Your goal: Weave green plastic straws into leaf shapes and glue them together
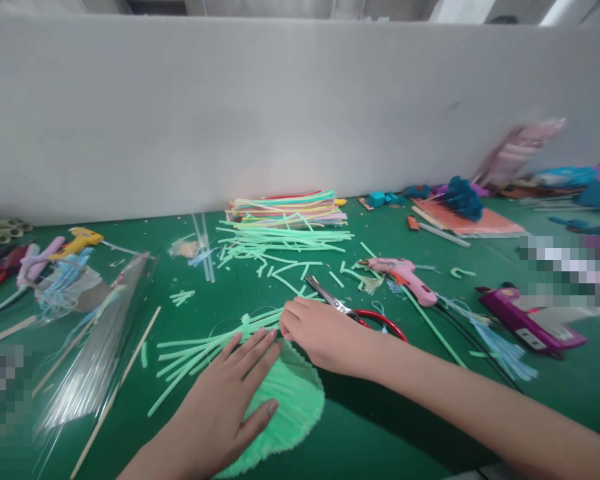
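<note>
My left hand (235, 393) lies with its fingers stretched out over a light green fan-shaped piece (290, 407) that looks made of pipe cleaners. At its upper edge, a bundle of loose green pipe cleaners (190, 353) fans out to the left, with a small knot-like bit on top. My right hand (325, 330) is closed at the right end of this bundle, the fingers curled around the stems; the fingertips are partly hidden. Just behind that hand rest scissors with red handles (380, 320), blades pointing up and left. A thin thread or wire loops near the bundle.
Further back lie piled green pipe cleaners (290, 237) and a multicoloured stack (290, 207) against the grey partition (290, 113). To the right are a pink glue gun (405, 273) and a purple device (530, 320). Leftward are a yellow glue gun (80, 241), clear sticks (90, 373) and a wooden stick (123, 380).
</note>
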Demonstrator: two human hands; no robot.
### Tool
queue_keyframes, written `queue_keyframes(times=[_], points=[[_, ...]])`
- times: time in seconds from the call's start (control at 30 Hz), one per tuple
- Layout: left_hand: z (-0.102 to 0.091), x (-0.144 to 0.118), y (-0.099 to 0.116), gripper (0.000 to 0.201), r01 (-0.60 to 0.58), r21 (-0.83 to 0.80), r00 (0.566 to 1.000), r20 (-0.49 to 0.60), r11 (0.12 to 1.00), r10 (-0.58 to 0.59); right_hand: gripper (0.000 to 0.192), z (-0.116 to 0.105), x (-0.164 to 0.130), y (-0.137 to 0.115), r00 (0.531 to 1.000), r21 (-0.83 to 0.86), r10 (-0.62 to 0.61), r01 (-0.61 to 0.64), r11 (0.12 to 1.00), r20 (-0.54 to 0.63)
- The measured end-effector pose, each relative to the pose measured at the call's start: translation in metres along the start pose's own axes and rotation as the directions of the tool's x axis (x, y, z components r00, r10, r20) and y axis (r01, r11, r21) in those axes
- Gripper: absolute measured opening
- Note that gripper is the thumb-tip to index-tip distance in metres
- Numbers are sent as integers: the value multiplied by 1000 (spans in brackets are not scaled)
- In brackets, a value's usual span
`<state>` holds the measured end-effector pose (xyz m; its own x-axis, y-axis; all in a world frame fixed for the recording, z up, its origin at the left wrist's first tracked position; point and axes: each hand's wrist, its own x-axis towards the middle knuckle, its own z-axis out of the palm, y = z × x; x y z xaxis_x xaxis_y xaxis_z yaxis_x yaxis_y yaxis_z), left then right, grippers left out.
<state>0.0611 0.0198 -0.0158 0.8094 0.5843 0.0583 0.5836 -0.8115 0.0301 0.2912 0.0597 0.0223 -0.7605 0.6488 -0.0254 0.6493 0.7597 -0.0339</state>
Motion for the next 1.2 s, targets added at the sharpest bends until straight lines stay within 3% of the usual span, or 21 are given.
queue_keyframes(times=[0.13, 0.23, 0.37, 0.47, 0.5, 0.63, 0.8, 1.1, 1.2], points=[[-2, -1, 1, 69, -8, -22, 1000, -17, 1000, 7, 16, -2, 20, 2, 996, 14, -81, 80, 997, 48], [-1, -1, 1, 68, 3, -47, 1000, -27, 999, -4, 10, -1, 27, 8, 996, 176, -76, 67, 982, 45], [-1, -1, 2, 67, 15, -59, 999, -35, 998, -17, 13, 6, 2, 12, 976, 447, 131, -40, 893, -173], [-2, -3, 3, 68, 18, -13, 997, -80, 1000, -19, 20, 19, -31, 2, 862, 515, 379, -168, 841, -337], [-3, -5, 3, 69, 26, 16, 994, -102, 1000, -24, 21, 24, -40, -4, 842, 493, 404, -198, 847, -357], [-2, -16, 6, 76, 72, 142, 986, -161, 987, -49, 28, 37, -54, -25, 867, 369, 376, -249, 896, -328], [7, -24, 7, 89, 116, 128, 987, -131, 985, -99, 34, 37, -43, -31, 896, 312, 326, -230, 922, -301], [4, -21, 10, 85, 99, 165, 985, -154, 981, -73, 34, 43, -27, -45, 930, -61, 147, -177, 982, -336], [2, -24, 7, 79, 104, 134, 981, -178, 985, -80, 32, 37, -24, -43, 938, -94, 130, -169, 981, -322]])
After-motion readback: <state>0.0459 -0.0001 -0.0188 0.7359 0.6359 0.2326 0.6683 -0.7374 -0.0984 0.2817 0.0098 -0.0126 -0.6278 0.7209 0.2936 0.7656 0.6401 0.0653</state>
